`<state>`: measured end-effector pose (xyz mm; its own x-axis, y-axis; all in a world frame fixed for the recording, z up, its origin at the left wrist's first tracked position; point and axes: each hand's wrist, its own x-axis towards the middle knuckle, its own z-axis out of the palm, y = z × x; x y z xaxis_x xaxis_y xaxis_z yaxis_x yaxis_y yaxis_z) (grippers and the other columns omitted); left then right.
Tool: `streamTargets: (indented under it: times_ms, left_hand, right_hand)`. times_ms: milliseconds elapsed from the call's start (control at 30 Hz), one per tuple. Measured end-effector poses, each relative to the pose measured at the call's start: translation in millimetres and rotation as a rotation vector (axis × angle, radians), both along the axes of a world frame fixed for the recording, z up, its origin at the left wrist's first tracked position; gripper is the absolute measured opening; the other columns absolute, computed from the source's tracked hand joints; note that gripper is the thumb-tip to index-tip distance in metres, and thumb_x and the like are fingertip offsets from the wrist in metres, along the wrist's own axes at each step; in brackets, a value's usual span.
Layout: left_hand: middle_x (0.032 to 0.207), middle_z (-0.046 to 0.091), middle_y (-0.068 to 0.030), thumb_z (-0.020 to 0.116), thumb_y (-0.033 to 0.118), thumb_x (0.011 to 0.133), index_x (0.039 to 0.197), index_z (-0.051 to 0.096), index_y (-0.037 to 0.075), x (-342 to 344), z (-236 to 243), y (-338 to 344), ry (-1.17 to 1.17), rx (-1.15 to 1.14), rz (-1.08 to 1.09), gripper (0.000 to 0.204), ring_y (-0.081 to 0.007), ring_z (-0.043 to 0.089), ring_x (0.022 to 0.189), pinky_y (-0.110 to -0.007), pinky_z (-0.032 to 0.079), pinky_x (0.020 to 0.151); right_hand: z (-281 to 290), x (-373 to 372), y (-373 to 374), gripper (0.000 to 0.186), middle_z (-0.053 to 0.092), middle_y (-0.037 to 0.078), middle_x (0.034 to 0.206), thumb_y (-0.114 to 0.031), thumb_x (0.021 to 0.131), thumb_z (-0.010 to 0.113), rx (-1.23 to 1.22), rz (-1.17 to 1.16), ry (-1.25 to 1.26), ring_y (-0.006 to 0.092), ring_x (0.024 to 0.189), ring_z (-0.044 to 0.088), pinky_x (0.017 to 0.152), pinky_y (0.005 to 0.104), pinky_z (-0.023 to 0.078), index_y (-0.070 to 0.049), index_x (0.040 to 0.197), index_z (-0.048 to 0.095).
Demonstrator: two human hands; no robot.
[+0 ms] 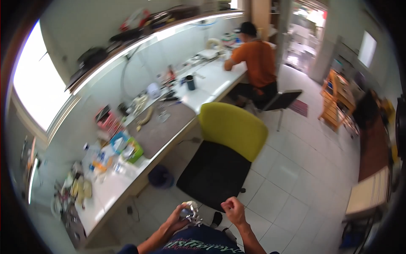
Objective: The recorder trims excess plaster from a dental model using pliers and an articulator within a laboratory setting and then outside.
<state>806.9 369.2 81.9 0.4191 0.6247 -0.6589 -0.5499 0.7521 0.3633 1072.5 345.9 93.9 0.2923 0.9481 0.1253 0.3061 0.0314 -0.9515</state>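
Observation:
My left hand (pixel 174 219) is wrapped round a small shiny silver metal device (pixel 193 216) with a pale cream part, held low in front of my dark printed shirt (pixel 190 241). Its exact kind is too small and blurred to make out. To the right of it and apart from it, my right hand (pixel 233 210) is raised with the fingers curled closed. Whatever lies inside those fingers, if anything, is hidden. Just beyond both hands stands a chair with a black seat (pixel 213 171) and a yellow-green backrest (pixel 234 127).
A long white workbench (pixel 112 192) runs along the left wall, with a blue basket (pixel 120 143), a green container (pixel 135 153), bottles and tools. Under its edge stands a dark bin (pixel 160 176). A person in orange (pixel 256 61) sits farther along it. Wooden furniture (pixel 337 99) stands at right.

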Motion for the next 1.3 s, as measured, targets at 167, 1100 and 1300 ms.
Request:
streamTargets:
  times_ms: [167,1100,1300]
  left_hand:
    - [0.107,0.059,-0.0081,0.063,0.032,0.088,0.117,0.051,0.008,7,20,-11,0.039,0.000,0.065,0.040,-0.0222,0.060,0.097,-0.041,0.049,0.090]
    - [0.102,0.060,-0.0121,0.069,0.034,0.082,0.119,0.052,0.005,-106,23,-41,-0.076,0.026,0.567,0.050,-0.0247,0.061,0.093,-0.039,0.053,0.087]
    - [0.094,0.063,-0.0026,0.066,0.038,0.086,0.111,0.057,0.013,-118,5,-42,-0.100,0.066,0.625,0.037,-0.0154,0.060,0.082,-0.032,0.049,0.068]
  right_hand:
    - [-23,2,-6,0.047,0.035,-0.003,0.056,-0.032,0.099,0.046,-0.028,0.033,0.237,0.0068,0.052,0.029,0.046,0.0284,0.020,-0.008,0.060,0.033]
    - [28,-149,66,0.039,0.067,0.027,0.102,-0.001,0.095,0.042,-0.128,0.550,0.083,0.0236,0.065,0.071,0.056,0.0273,0.056,0.005,0.133,0.048]
    - [2,-141,74,0.033,0.065,0.030,0.103,0.007,0.086,0.034,-0.039,0.589,0.061,0.0263,0.060,0.070,0.069,0.0291,0.058,0.013,0.107,0.058]
